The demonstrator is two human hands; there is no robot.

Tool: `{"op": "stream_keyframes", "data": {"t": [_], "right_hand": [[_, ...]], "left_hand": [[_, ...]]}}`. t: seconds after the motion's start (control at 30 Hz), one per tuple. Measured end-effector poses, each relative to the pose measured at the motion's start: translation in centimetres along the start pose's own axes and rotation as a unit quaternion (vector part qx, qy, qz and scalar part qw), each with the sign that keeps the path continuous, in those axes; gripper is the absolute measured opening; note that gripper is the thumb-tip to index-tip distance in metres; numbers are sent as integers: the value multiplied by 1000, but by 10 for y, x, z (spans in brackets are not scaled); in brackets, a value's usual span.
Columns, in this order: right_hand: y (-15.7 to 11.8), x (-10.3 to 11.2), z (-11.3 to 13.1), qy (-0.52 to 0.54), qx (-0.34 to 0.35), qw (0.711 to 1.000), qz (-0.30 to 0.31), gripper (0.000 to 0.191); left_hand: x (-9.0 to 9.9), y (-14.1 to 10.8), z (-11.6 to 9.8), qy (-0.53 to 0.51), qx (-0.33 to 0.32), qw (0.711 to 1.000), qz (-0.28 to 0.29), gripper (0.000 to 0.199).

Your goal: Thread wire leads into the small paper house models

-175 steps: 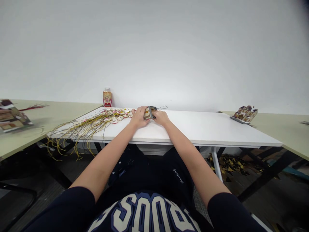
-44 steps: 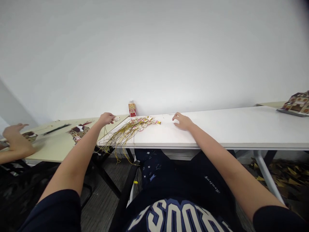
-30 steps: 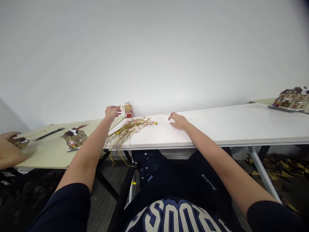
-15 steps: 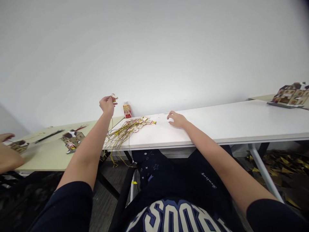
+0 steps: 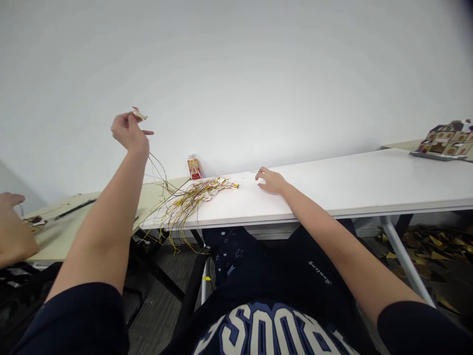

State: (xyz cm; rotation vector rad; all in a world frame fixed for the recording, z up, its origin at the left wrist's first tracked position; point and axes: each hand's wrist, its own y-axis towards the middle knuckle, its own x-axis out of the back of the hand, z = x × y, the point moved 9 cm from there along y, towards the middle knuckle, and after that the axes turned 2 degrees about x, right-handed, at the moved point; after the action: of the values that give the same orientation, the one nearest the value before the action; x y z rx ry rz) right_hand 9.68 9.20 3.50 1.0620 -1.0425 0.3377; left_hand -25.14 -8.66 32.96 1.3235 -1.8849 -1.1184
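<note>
The right hand (image 5: pixel 271 181), loosely curled around nothing, rests on the white table (image 5: pixel 332 185) near the heap of corded pieces (image 5: pixel 209 188). The left hand (image 5: pixel 129 131) pinches one red-and-white piece (image 5: pixel 140 114) aloft before the wall (image 5: pixel 258 88); the others lie unlifted.

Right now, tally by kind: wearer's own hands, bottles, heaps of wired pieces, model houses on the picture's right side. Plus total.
Wearer's hands: 2, left hand and right hand
Bottle: 1
Heap of wired pieces: 1, its separate pieces too tangled to count
Model house, right side: 1
Total: 5
</note>
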Motion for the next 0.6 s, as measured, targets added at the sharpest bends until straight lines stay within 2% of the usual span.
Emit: {"op": "stream_keyframes", "data": {"t": [0.1, 0.23, 0.4, 0.53, 0.6], "right_hand": [[0, -1, -1, 0, 2, 1000, -1, 25], [0, -1, -2, -1, 2, 1000, -2, 25], [-1, -2, -3, -2, 3, 1000, -1, 26], [-1, -2, -3, 1, 1, 1000, -1, 25], [-1, -2, -3, 2, 1, 1000, -2, 25]], "left_hand": [[18, 19, -11, 2, -12, 999, -37, 26], [31, 32, -19, 20, -31, 998, -49, 25], [47, 30, -31, 36, -90, 990, -103, 29], [66, 25, -34, 11, -69, 980, -184, 29], [65, 22, -35, 9, -67, 982, -179, 26]]}}
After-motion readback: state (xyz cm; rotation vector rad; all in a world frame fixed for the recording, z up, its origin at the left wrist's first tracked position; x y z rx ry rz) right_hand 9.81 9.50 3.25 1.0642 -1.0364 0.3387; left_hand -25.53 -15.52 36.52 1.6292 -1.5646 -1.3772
